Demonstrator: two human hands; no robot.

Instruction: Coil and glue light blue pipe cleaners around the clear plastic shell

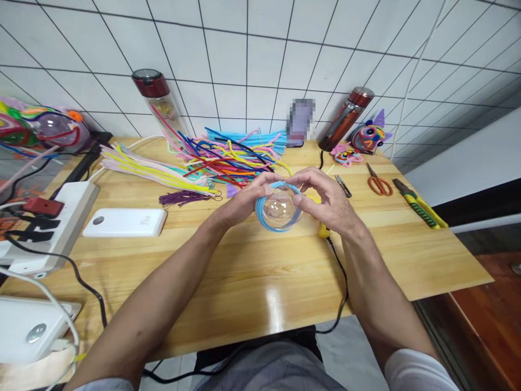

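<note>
Between my two hands is a clear plastic ball (279,209), with several turns of light blue pipe cleaner (261,213) wound around its edge. My left hand (254,195) grips the ball from the left, thumb against the blue strands. On the right, my right hand (323,198) curls over the upper right rim, its thumb and fingers pressed to the ball and strands. Both hands hold it above the wooden table. Partly behind my right hand lies a yellow-handled corded tool (324,231), most likely a glue gun, its front hidden.
A heap of colourful pipe cleaners (232,157) lies behind the ball. Orange scissors (380,184), pliers (419,203) and small nippers (343,185) are at the right. A white power bank (125,222) and a power strip (65,228) sit left. Two bottles stand by the wall.
</note>
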